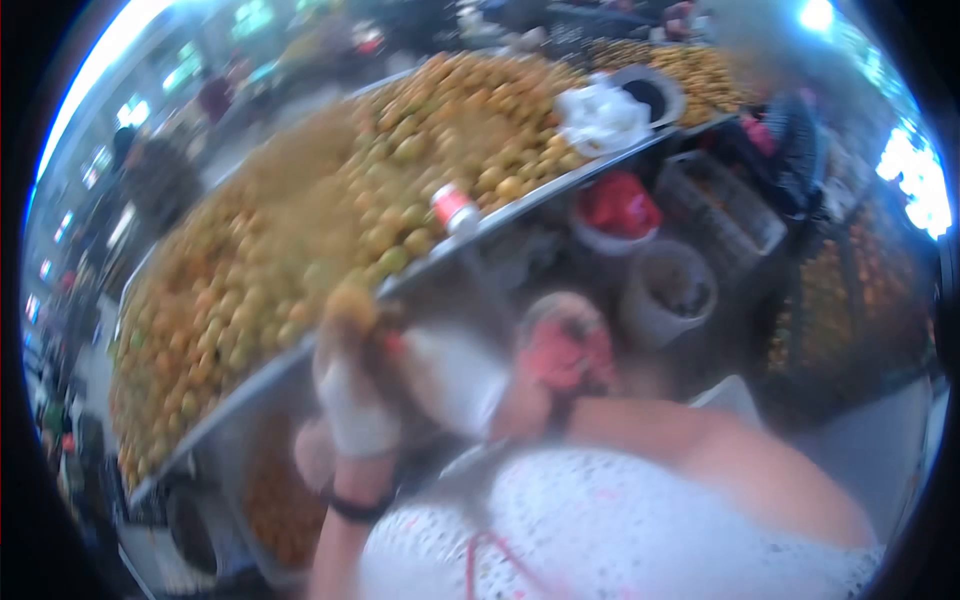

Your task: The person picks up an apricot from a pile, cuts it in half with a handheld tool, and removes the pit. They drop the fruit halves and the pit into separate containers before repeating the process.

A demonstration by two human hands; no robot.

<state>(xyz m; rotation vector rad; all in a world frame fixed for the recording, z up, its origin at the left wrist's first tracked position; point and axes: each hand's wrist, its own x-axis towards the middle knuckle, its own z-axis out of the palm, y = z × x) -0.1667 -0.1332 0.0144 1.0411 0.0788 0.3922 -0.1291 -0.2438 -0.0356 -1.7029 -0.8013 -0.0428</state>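
Observation:
My left hand [355, 390], in a whitish glove with a dark band at the wrist, holds a yellowish round fruit [350, 305] at the metal table's edge [300, 352]. Close on its right is my right hand [450, 380], also in a pale glove; its fingers are smeared by motion. A small red spot shows between the hands, too blurred to name. Behind them lies a wide heap of yellow-green and orange round fruits [240, 330]. A red and white container [455, 208] stands at the table's edge.
Below the table's right side are a bucket with a red bag [618, 205], a white bucket [670, 295] and a grey crate [720, 210]. A white plastic bag [603, 118] rests on the fruit. More fruits [275, 500] lie below left. A person [795, 140] is at the upper right.

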